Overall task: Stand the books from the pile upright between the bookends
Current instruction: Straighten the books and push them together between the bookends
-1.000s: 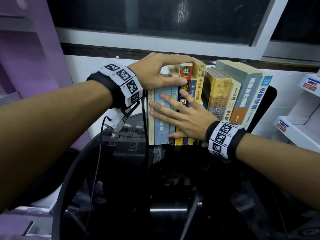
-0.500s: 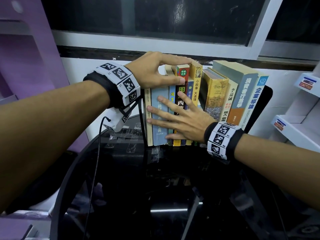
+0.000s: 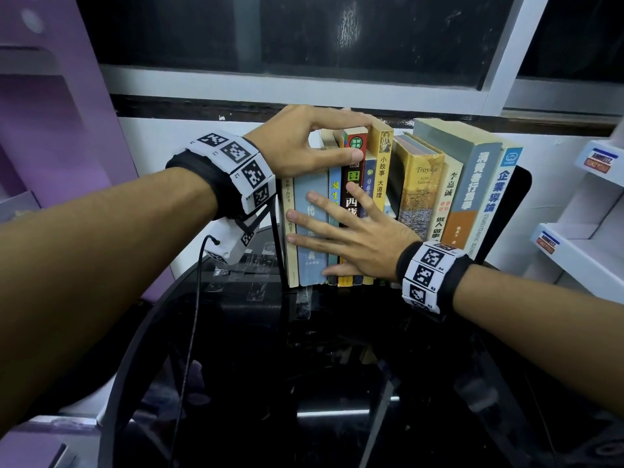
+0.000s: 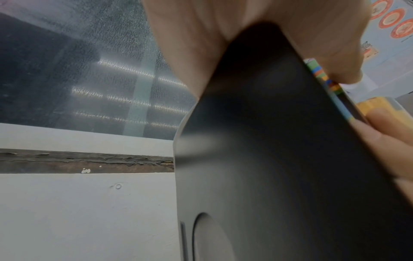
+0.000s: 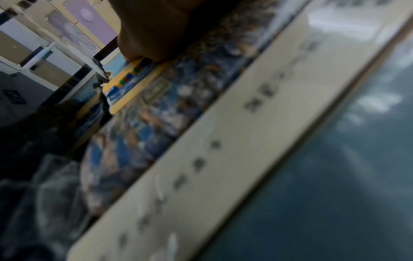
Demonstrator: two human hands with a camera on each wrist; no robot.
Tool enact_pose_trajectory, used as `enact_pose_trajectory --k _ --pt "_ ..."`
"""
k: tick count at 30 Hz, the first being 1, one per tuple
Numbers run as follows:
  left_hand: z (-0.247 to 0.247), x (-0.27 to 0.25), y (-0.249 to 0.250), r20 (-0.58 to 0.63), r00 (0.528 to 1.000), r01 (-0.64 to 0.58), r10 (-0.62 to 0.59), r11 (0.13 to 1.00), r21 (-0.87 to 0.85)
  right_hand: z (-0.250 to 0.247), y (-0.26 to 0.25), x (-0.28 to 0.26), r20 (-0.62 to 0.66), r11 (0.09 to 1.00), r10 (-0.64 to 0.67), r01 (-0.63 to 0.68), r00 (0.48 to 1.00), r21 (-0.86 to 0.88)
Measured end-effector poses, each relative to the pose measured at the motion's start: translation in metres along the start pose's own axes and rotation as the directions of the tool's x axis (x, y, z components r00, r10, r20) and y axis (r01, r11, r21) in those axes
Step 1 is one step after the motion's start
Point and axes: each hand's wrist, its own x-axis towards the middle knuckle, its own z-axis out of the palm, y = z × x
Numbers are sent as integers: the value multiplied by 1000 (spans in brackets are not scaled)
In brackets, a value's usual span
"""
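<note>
A row of books stands upright on the black glass table between a thin black left bookend and a black right bookend. My left hand grips the tops of the leftmost books, fingers over the top edges and thumb on the red-and-black spine. My right hand lies flat with spread fingers against the spines of the pale blue book and its neighbours. The Troyka book and the taller books to its right lean slightly right. The left wrist view is filled by the left bookend.
White shelf units stand close at the right. Purple furniture is at the left, and a white wall with a dark window runs behind the books. A thin cable hangs from my left wrist over the table's edge.
Both hands keep their hold on the same books; the view has shifted slightly, and the books show no clear movement.
</note>
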Motion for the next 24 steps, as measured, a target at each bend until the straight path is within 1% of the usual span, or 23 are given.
enact_pose_trajectory --k 4,10,24 --pt "0 1 0 12 1000 1 -1 1000 3 1 0 0 -3 1000 -4 4 1000 -12" --pt "3 1 1 -16 1000 -3 3 1000 -5 1 1 -1 -3 1000 -9 9 1000 -9" --pt "3 2 1 10 1000 15 -15 1000 11 2 -3 -3 -17 1000 8 -8 1000 -13"
